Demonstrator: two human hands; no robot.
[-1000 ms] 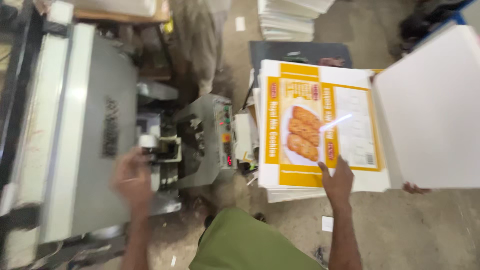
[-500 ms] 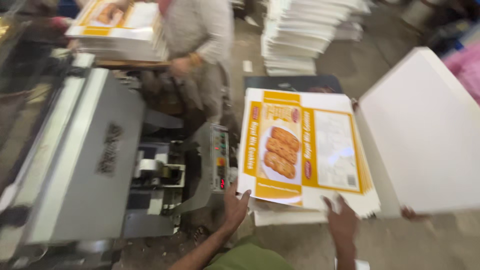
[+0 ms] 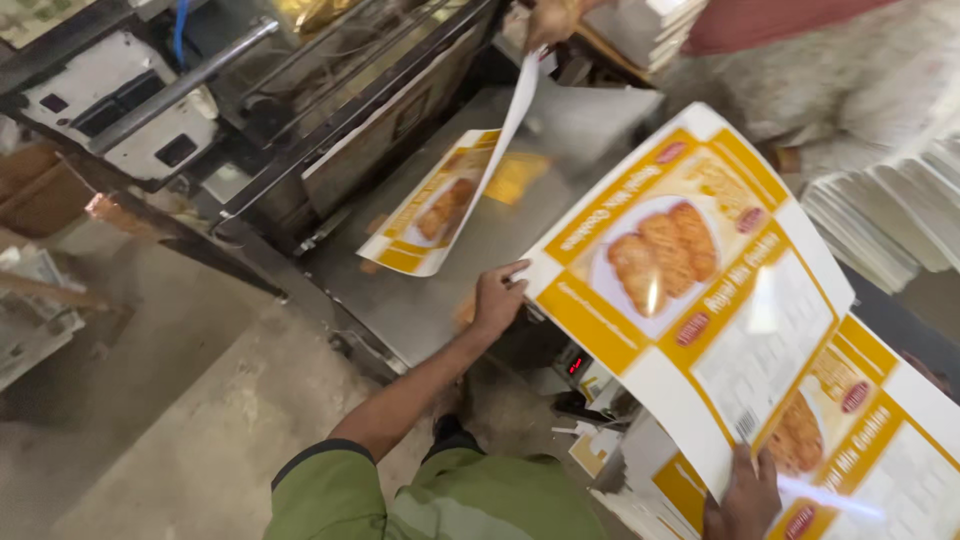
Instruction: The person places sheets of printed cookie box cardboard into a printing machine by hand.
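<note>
Item: printed carton sheet (image 3: 690,290), yellow and white, held in the air between our two hands. Its long axis runs from upper left to lower right. Our left hand (image 3: 497,298) is closed on its near-left corner; our right hand (image 3: 742,497) pinches the lower edge. The metal machine bench (image 3: 520,220) lies left of the sheet, nearer our left hand. Another person's hand (image 3: 545,20) lifts a second sheet (image 3: 440,205) there.

I see my left hand (image 3: 497,300) at the near edge of the machine's flat surface (image 3: 560,140), gripping the left corner of a printed sheet (image 3: 690,290) that spans rightward to my right hand (image 3: 745,495) at its near edge. Behind it, another sheet (image 3: 440,205) hangs over the surface from another person's hand (image 3: 548,20), with sheet stacks (image 3: 890,215) to the right.
</note>
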